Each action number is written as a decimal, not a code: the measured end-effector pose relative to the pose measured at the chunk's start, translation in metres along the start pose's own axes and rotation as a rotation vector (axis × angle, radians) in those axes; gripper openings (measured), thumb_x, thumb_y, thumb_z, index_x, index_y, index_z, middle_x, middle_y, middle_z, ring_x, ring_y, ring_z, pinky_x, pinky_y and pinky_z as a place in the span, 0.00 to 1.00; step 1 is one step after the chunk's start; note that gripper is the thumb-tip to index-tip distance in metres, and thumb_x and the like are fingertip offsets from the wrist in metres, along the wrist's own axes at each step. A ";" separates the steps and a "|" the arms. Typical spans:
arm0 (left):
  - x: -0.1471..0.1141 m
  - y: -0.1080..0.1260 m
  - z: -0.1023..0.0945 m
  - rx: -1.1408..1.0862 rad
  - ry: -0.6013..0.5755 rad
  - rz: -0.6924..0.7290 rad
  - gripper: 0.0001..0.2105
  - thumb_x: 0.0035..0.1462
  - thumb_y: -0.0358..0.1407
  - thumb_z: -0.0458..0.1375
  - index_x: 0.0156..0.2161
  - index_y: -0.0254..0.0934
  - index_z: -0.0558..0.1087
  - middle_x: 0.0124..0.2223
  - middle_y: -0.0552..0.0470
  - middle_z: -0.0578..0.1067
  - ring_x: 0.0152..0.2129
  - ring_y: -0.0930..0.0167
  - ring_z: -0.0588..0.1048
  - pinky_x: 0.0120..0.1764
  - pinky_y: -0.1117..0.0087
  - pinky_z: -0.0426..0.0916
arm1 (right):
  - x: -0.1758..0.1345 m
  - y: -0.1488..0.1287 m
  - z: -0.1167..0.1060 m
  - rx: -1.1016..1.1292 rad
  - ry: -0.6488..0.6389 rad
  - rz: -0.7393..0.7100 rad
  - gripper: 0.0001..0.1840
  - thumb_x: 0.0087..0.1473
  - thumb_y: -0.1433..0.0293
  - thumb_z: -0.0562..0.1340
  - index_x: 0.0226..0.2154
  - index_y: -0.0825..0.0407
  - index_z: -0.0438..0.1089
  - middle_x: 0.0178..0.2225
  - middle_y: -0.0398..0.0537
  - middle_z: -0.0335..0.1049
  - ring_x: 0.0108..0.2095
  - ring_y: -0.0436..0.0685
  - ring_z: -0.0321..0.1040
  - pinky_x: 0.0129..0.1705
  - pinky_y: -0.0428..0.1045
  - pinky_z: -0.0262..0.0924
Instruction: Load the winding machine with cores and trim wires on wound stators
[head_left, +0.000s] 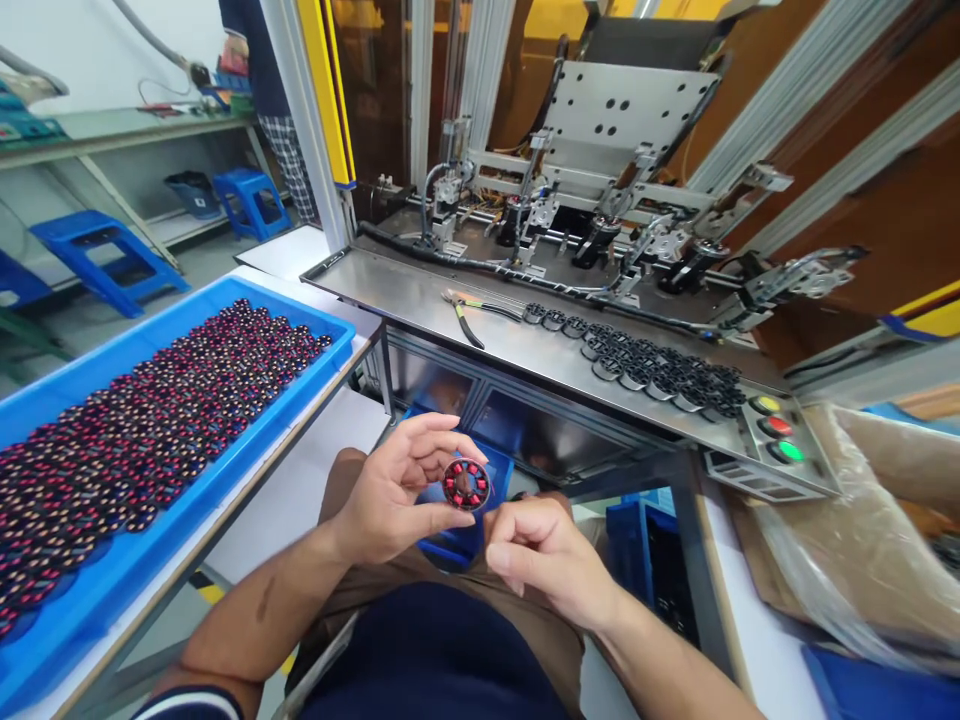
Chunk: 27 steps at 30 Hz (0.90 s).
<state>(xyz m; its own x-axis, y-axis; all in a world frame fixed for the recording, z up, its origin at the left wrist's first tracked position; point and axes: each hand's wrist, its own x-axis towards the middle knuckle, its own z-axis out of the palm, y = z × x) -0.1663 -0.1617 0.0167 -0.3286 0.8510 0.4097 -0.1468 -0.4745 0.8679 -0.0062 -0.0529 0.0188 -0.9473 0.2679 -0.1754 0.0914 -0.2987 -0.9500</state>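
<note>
Between the thumb and fingers of my left hand is a round motor stator with red windings around an open centre, its face turned toward me. My right hand is curled just right of the stator, thumb against the bent fingers. Whatever those fingers may hold is hidden. Both hands are above my lap. At left, a blue tray is filled with many similar stators. Black ring-shaped parts stand in rows on the metal ledge ahead.
Pliers lie on the metal ledge. Behind it stands a machine with clamps and black cylinders. A button box and a plastic-lined carton are at right. A person stands far left, near blue stools.
</note>
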 end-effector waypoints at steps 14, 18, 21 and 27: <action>-0.006 -0.003 0.002 0.350 -0.105 0.178 0.32 0.55 0.23 0.63 0.62 0.44 0.61 0.53 0.45 0.78 0.51 0.67 0.77 0.53 0.66 0.73 | 0.000 -0.028 0.010 -0.318 0.305 -0.340 0.19 0.54 0.56 0.67 0.24 0.51 0.64 0.22 0.40 0.62 0.23 0.49 0.58 0.27 0.47 0.56; -0.006 0.002 0.003 0.096 -0.038 -0.068 0.25 0.55 0.25 0.65 0.57 0.42 0.67 0.51 0.45 0.79 0.46 0.67 0.79 0.48 0.69 0.75 | 0.002 -0.016 0.016 -0.220 0.376 -0.389 0.16 0.60 0.60 0.63 0.25 0.51 0.65 0.21 0.39 0.62 0.21 0.48 0.57 0.24 0.45 0.54; -0.004 0.002 0.001 -0.064 -0.002 -0.204 0.18 0.53 0.29 0.67 0.49 0.37 0.73 0.51 0.42 0.79 0.41 0.68 0.81 0.46 0.68 0.76 | 0.002 -0.009 0.018 -0.181 0.422 -0.439 0.15 0.60 0.61 0.62 0.26 0.51 0.66 0.22 0.40 0.63 0.22 0.48 0.58 0.24 0.45 0.55; -0.001 -0.009 0.004 -0.151 0.048 -0.234 0.24 0.43 0.34 0.73 0.48 0.37 0.75 0.49 0.43 0.78 0.33 0.71 0.80 0.37 0.72 0.76 | -0.001 -0.001 0.020 -0.226 0.448 -0.507 0.15 0.62 0.63 0.61 0.25 0.51 0.65 0.22 0.40 0.63 0.23 0.50 0.59 0.26 0.47 0.55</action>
<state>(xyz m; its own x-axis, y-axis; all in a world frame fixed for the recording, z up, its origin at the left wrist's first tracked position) -0.1605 -0.1574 0.0098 -0.3123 0.9315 0.1862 -0.3603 -0.2975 0.8841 -0.0110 -0.0713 0.0247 -0.6773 0.6885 0.2593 -0.2200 0.1468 -0.9644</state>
